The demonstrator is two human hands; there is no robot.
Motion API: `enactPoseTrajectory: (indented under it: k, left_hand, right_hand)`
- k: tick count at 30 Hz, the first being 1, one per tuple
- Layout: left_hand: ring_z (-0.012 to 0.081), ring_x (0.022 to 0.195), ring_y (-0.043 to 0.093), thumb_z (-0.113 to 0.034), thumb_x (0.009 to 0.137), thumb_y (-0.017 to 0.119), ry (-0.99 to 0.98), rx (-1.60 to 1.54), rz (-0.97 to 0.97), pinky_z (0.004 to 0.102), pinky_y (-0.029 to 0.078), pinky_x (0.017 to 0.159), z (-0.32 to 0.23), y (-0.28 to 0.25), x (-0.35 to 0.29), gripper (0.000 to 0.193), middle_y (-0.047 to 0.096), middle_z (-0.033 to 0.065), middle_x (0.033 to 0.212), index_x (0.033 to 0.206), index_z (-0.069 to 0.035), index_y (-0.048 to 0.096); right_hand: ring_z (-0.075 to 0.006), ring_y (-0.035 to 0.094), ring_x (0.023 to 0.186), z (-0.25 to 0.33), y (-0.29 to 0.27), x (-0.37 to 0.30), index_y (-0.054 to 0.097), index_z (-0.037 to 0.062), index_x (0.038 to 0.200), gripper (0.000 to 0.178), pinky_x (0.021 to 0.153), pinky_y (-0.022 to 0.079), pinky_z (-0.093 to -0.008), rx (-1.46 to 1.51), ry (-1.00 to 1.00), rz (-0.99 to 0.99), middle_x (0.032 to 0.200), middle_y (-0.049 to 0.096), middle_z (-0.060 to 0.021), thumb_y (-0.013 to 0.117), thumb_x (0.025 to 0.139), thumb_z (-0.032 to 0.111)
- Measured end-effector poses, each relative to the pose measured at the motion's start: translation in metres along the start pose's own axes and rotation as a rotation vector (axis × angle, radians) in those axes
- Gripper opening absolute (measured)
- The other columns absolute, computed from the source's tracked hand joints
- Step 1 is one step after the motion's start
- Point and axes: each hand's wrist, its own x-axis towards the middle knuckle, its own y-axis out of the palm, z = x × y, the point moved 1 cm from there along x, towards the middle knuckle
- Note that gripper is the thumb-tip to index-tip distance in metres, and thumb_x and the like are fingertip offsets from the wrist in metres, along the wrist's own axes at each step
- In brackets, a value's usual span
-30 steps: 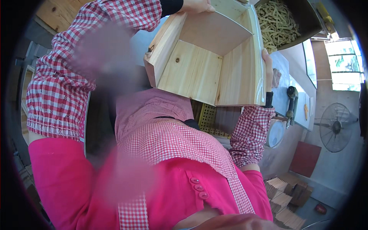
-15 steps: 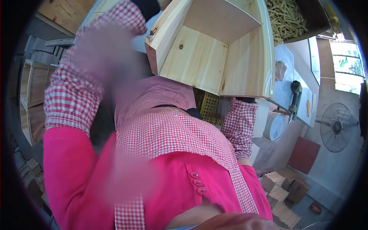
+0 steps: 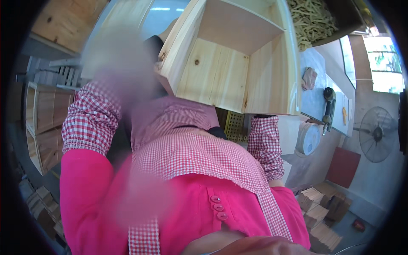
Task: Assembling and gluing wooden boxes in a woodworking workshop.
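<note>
An open wooden box [image 3: 221,72] of pale, knotty boards fills the upper middle, tilted, with a divider [image 3: 240,26] across its inside. My left arm, in a red-checked sleeve cover, reaches up to the box's left wall. Only a strip of my left hand [image 3: 169,29] shows beyond the black cuff, beside that wall; its fingers are hidden. A hazy patch covers part of this arm. My right forearm [image 3: 265,142] goes up under the box's near right corner, and the box hides that hand.
At the upper right, a container holds curled pale strips [image 3: 312,23]. A crumpled pink cloth [image 3: 309,79] and a dark metal tool [image 3: 328,106] lie on the bench at right. Beyond are a white bucket [image 3: 309,138] and a fan [image 3: 377,134]. More wooden boxes [image 3: 46,123] stand at left.
The box has shifted slightly left and down in view. My left forearm has come lower and nearer the box, showing more of the pale board and blue surface behind it.
</note>
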Motion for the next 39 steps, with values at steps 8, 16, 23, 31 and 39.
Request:
enactPoseTrajectory:
  k: [8,16,23,31,39]
  left_hand:
    - [0.0196,0.095,0.061,-0.044,0.088,0.057,0.465,0.468,0.305,0.0317,0.047,0.085,-0.114,0.019,0.014,0.051,0.063,0.0115,0.107,0.116,-0.002,0.059]
    - [0.0403,0.081,0.064,-0.064,0.077,0.06,0.674,1.853,0.366,0.0415,0.047,0.092,-0.106,0.088,0.035,0.072,0.065,0.0258,0.075,0.081,0.008,0.068]
    - [0.0413,0.075,0.064,-0.058,0.081,0.057,1.216,1.601,0.295,0.051,0.037,0.1,-0.081,0.072,0.045,0.067,0.062,0.0256,0.068,0.067,0.007,0.065]
    - [0.0427,0.07,0.062,-0.054,0.085,0.054,1.114,1.632,0.339,0.0418,0.034,0.102,-0.09,0.078,0.04,0.063,0.062,0.0245,0.067,0.067,0.005,0.066]
    - [0.0281,0.112,0.055,-0.047,0.092,0.051,0.375,0.298,0.565,0.0334,0.034,0.102,-0.115,0.036,0.008,0.056,0.059,0.0195,0.118,0.12,0.001,0.058]
  right_hand:
    - [-0.0216,0.058,0.104,-0.006,-0.01,0.004,0.047,0.0023,0.129,0.051,0.087,0.048,-0.0332,-0.029,-0.059,-0.006,0.119,0.057,-0.0132,0.045,0.096,0.041]
    - [-0.0218,0.058,0.105,-0.012,-0.016,0.003,0.047,0.0021,0.129,0.05,0.087,0.048,-0.0332,-0.058,-0.068,0.003,0.119,0.057,-0.0134,0.045,0.096,0.039]
    - [-0.0219,0.057,0.106,-0.015,-0.021,0.004,0.047,0.0019,0.129,0.048,0.088,0.047,-0.0332,-0.083,-0.076,0.001,0.12,0.057,-0.0135,0.044,0.097,0.037]
    - [-0.0221,0.057,0.107,-0.016,-0.024,0.008,0.048,0.0017,0.129,0.047,0.088,0.047,-0.0332,-0.11,-0.088,0.006,0.12,0.057,-0.0137,0.044,0.097,0.036]
    - [-0.0222,0.056,0.108,-0.014,-0.025,0.005,0.048,0.0015,0.129,0.045,0.089,0.046,-0.0332,-0.149,-0.105,-0.006,0.12,0.057,-0.0138,0.044,0.098,0.034]
